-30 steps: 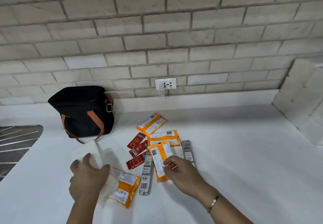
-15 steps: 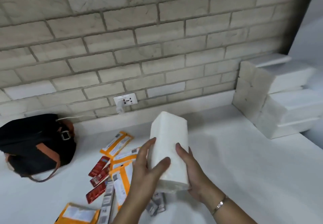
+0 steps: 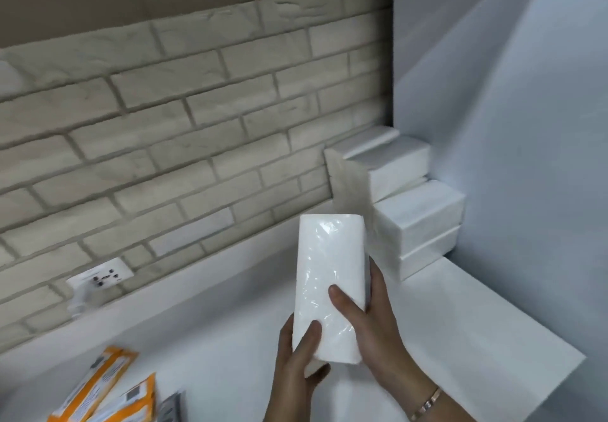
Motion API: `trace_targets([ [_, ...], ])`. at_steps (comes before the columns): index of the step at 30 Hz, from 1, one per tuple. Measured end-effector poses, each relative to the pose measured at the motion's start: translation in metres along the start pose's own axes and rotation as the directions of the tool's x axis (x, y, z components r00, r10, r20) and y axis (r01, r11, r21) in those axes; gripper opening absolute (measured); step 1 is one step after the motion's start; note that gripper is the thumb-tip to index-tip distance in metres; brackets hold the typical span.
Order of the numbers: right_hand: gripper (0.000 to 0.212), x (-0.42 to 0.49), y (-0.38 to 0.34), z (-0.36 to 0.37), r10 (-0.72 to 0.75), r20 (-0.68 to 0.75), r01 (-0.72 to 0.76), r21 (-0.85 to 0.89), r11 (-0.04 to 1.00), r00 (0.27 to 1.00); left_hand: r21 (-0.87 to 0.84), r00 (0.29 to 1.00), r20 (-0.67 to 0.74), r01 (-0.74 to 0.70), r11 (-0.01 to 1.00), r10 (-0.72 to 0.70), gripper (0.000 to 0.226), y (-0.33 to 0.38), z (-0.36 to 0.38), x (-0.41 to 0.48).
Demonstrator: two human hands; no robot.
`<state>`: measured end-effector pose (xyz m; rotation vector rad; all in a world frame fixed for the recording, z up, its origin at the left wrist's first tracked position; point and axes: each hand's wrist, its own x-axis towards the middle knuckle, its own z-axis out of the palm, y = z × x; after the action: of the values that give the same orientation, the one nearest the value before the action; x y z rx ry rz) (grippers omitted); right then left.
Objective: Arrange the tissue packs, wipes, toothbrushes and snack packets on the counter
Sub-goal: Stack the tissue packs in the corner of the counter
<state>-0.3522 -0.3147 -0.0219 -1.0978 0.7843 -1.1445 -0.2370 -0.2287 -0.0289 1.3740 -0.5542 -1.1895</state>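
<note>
At the front left corner of the white counter (image 3: 210, 339), two orange packets (image 3: 95, 385) lie side by side, both cut off by the lower edge of the view. Just to their right the end of a grey packet (image 3: 172, 410) shows, too little of it to tell what it is. Behind them, on the brick wall (image 3: 164, 132), a white socket (image 3: 100, 278) sits low above the counter's back upstand, with a white plug (image 3: 79, 300) hanging from its left end.

Near the middle of the counter's front edge, the left hand (image 3: 297, 356) comes up from below. Its fingers are curled and closed on the lower left corner of a white tissue pack (image 3: 329, 283), thumb on the front face and the other fingers behind. The pack is wrapped in clear film, stands upright on its short end and is lifted clear of the counter.

The right hand (image 3: 371, 323) holds the same pack from the right, the thumb pressed flat across the front face and the fingers wrapped round the back edge. A thin bracelet (image 3: 426, 403) circles that wrist.

In the back right corner of the counter, where the brick meets a plain white side wall (image 3: 526, 125), more white tissue packs (image 3: 418, 211) are stacked in layers against that wall. The held pack is just in front and to the left of this stack; whether it touches it I cannot tell.
</note>
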Motion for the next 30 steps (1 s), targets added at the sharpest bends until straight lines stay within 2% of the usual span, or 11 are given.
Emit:
trace_targets([
  [2,0.086,0.01,-0.007,-0.018,-0.018,-0.021,0.018,-0.008,1.0,1.0,-0.098,0.996,0.063,0.07,0.993,-0.064,0.092,-0.006,0.024,0.009],
  [5,0.091,0.021,-0.014,-0.042,-0.05,-0.055,0.049,-0.016,0.999,0.997,-0.229,0.988,0.146,0.091,0.969,-0.059,0.115,-0.012,0.063,0.019],
  [7,0.09,0.029,-0.013,-0.053,-0.06,-0.092,0.057,-0.036,0.998,0.994,-0.331,0.986,0.162,0.096,0.939,-0.044,0.116,-0.011,0.085,0.027],
  [8,0.089,0.034,-0.013,-0.057,-0.059,-0.107,0.055,-0.043,0.998,0.992,-0.362,0.986,0.164,0.088,0.928,-0.03,0.108,-0.008,0.096,0.029],
  [11,0.099,0.043,-0.012,-0.066,-0.041,-0.107,0.033,-0.08,0.996,0.993,-0.343,0.99,0.137,0.037,0.939,0.011,0.062,0.002,0.112,0.041],
  [13,0.099,0.05,-0.015,-0.076,-0.033,-0.054,0.026,-0.115,0.993,0.998,-0.389,0.992,0.124,0.05,0.92,-0.001,0.053,0.008,0.115,0.056],
  [15,0.087,0.056,-0.018,-0.086,-0.016,-0.022,0.012,-0.16,0.987,1.0,-0.372,0.995,0.091,0.064,0.926,-0.033,0.055,0.02,0.113,0.075],
  [18,0.06,0.071,-0.019,-0.109,0.045,-0.062,-0.056,-0.193,0.98,0.997,-0.297,0.997,0.076,0.044,0.954,-0.022,0.056,0.045,0.118,0.101],
  [20,0.053,0.081,-0.016,-0.125,0.101,-0.103,-0.121,-0.202,0.972,0.989,-0.251,0.996,0.09,0.044,0.967,-0.022,0.048,0.065,0.125,0.112],
  [25,0.061,0.102,-0.008,-0.15,0.182,-0.164,-0.214,-0.211,0.954,0.97,-0.133,0.991,0.111,0.094,0.987,-0.08,0.046,0.093,0.151,0.139],
  [30,0.072,0.117,-0.004,-0.151,0.2,-0.108,-0.221,-0.249,0.943,0.974,-0.064,0.994,0.082,0.072,0.995,-0.066,0.045,0.091,0.175,0.164],
])
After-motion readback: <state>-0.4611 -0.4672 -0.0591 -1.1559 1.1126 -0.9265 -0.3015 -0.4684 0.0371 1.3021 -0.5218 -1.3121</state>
